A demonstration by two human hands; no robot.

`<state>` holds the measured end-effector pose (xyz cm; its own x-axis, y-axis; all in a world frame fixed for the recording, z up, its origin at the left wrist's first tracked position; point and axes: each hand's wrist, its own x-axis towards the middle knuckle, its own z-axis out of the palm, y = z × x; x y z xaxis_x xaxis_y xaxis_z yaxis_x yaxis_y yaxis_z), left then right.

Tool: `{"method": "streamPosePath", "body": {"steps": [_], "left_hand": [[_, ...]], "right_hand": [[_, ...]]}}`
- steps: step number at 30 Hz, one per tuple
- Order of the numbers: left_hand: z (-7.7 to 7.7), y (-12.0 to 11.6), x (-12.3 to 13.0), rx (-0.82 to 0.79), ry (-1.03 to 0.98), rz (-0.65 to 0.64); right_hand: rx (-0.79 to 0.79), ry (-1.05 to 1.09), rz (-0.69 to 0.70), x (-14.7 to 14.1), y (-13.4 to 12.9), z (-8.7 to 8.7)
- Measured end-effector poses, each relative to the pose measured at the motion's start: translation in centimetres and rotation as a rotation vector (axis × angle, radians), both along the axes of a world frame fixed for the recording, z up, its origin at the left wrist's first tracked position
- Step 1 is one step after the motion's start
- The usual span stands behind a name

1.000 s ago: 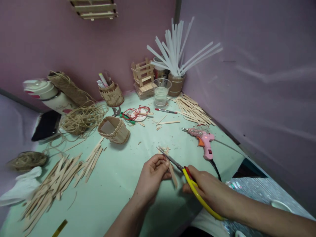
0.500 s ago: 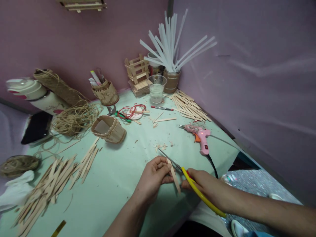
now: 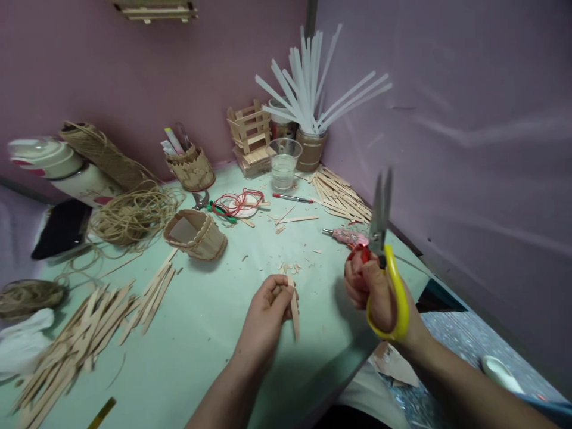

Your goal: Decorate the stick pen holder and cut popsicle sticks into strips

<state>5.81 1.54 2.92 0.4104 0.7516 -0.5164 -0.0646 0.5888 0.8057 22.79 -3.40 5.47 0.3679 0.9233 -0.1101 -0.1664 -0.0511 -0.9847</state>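
Note:
Between the thumb and fingers of my left hand [image 3: 268,307] is a flat wooden craft stick [image 3: 294,313], held low over the table. My right hand [image 3: 379,292] grips a pair of scissors [image 3: 379,217] by their yellow and red handles, blades pointing up and slightly apart. The scissors are clear of the stick. Behind my right hand lies a pink glue gun [image 3: 351,237], partly hidden by it. Small wood chips [image 3: 290,268] are scattered just beyond my left fingers.
A stick-sided cup [image 3: 196,235] stands left of centre. Loose craft sticks lie in a pile [image 3: 75,345] at left and another [image 3: 342,193] at back right. Twine [image 3: 134,214], a plastic cup of clear liquid [image 3: 284,164], green-handled pruners [image 3: 223,213] and a jar of white glue sticks [image 3: 311,149] stand farther back.
My right hand has lifted the scissors up and right, away from the craft stick, turning the blades upward. My left hand has shifted slightly left, the stick now more upright.

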Motion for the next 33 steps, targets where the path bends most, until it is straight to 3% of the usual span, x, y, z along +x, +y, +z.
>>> {"method": "streamPosePath", "body": {"steps": [5, 12, 18, 22, 25, 28, 33], "left_hand": [[0.1, 0.5, -0.2, 0.047, -0.021, 0.196], [0.2, 1.2, -0.4, 0.079, -0.045, 0.255], [0.7, 1.1, -0.5, 0.111, 0.019, 0.254], [1.4, 1.0, -1.5, 0.277, 0.187, 0.125], [2.4, 0.6, -3.8, 0.501, 0.390, 0.062], [3.4, 0.2, -7.9, 0.663, 0.656, 0.034], [3.9, 1.3, -17.1, 0.728, 1.238, 0.237]], "right_hand": [[0.231, 0.252, -0.073, -1.8, 3.3, 0.5], [0.259, 0.237, -0.040, -4.3, 8.8, 0.8], [0.166, 0.034, -0.091, -4.6, 8.8, -1.1], [0.187, 0.075, -0.067, -4.1, 8.3, -1.4], [0.239, 0.176, -0.046, -4.1, 8.1, -0.7], [0.275, 0.226, -0.030, -4.2, 7.9, -0.1], [0.273, 0.216, 0.013, -4.1, 7.4, 0.1]]}}
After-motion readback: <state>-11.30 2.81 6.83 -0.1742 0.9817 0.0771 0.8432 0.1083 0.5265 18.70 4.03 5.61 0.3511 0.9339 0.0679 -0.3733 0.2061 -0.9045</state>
